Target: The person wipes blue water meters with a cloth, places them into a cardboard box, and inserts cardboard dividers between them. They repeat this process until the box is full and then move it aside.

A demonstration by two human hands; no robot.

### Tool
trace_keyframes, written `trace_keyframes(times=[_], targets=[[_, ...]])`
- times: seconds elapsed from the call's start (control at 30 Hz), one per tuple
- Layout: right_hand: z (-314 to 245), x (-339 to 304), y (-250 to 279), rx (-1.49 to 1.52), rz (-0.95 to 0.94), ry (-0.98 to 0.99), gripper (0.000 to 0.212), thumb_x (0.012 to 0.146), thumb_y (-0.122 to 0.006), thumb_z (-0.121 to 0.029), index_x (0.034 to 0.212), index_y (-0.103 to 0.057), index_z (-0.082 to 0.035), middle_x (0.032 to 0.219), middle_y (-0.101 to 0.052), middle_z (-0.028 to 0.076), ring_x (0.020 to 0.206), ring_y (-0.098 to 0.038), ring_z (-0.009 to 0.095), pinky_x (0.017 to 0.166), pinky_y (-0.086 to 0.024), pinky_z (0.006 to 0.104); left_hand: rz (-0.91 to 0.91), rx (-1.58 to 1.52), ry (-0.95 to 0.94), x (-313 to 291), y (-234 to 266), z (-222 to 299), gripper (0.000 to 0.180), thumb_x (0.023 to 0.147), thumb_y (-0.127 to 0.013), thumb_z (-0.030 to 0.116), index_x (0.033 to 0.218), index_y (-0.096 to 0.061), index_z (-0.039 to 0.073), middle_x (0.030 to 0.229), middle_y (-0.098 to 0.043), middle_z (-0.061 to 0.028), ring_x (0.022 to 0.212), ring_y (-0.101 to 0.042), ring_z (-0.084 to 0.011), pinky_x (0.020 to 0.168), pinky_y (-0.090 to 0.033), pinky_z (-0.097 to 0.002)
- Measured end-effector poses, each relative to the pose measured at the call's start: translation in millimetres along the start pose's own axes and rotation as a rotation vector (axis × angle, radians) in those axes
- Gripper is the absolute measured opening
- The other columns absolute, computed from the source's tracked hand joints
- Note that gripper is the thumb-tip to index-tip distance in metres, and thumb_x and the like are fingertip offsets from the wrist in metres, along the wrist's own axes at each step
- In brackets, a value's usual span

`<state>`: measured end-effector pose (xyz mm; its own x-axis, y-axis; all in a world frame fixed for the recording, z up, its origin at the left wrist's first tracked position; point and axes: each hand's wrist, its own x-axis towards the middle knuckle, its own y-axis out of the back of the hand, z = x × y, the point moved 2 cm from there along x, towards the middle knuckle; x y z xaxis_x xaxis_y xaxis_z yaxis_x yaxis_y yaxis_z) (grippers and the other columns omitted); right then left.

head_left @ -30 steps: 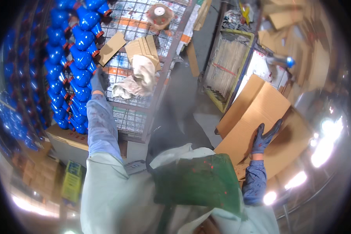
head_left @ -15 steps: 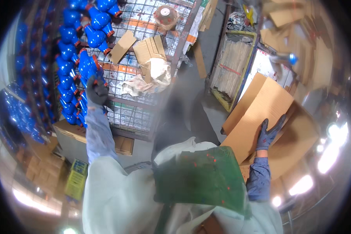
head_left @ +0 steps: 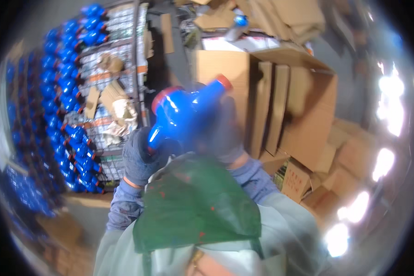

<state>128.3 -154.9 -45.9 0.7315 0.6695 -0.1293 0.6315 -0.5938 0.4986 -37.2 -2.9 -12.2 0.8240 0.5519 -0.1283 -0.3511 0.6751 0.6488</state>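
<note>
A glossy blue valve body (head_left: 184,108) with red end caps is held up in front of my chest, its branch tilted toward the upper right. My left hand (head_left: 140,156), in a dark grey glove, is closed round its lower left end. My right hand (head_left: 225,131), gloved too and smeared by motion, grips its right side; the fingers are mostly hidden. Just right of the hands stands an open cardboard box (head_left: 319,129) with upright cardboard dividers (head_left: 276,108) inside.
At left, rows of blue valve bodies (head_left: 69,87) lie on a wire-mesh rack (head_left: 110,163), with cardboard scraps (head_left: 92,102) and a crumpled cloth (head_left: 124,112) beside them. Flattened cardboard (head_left: 294,18) is piled behind the box. More cartons (head_left: 349,161) lie to its right.
My left hand has brought a valve body from the rack to my chest. My right hand has left the cardboard box and come to the valve. My view has turned right.
</note>
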Motion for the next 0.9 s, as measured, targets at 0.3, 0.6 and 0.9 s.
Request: trace_keyframes(times=[0.3, 0.6, 0.9], targets=[[52.7, -8.7, 150.8, 1.319, 0.531, 0.035, 0.057, 0.089, -0.054, -0.049, 0.123, -0.048, -0.004, 0.113, -0.058, 0.014, 0.101, -0.058, 0.025, 0.089, -0.049, 0.0404, -0.149, -0.082, -0.24, 1.5, -53.3, 36.1, 0.037, 0.078, -0.065, 0.0, 0.114, -0.057, 0.001, 0.106, -0.061, -0.0148, 0.095, -0.062, -0.029, 0.082, -0.049, -0.0355], [101.9, 76.5, 161.0, -0.211, 0.691, 0.233, 0.052, 0.081, -0.069, -0.043, 0.108, -0.053, -0.001, 0.1, -0.061, 0.021, 0.091, -0.06, 0.038, 0.078, -0.048, 0.0402, -0.368, 0.119, -0.167, -20.4, -74.9, -1.8, 0.033, 0.078, -0.061, 0.01, 0.111, -0.059, 0.008, 0.102, -0.061, -0.0135, 0.091, -0.059, -0.0337, 0.078, -0.047, -0.04], [321.2, 143.7, 102.5, -0.166, 0.264, -0.188, 0.04, 0.097, -0.039, -0.03, 0.114, -0.057, 0.0, 0.113, -0.06, 0.018, 0.103, -0.055, 0.029, 0.088, -0.045, 0.0375, -0.169, -0.213, 0.325, -98.1, -48.6, -120.8, 0.027, 0.085, -0.061, 0.012, 0.111, -0.06, 0.003, 0.103, -0.063, -0.0124, 0.094, -0.062, -0.0247, 0.083, -0.048, -0.0339]])
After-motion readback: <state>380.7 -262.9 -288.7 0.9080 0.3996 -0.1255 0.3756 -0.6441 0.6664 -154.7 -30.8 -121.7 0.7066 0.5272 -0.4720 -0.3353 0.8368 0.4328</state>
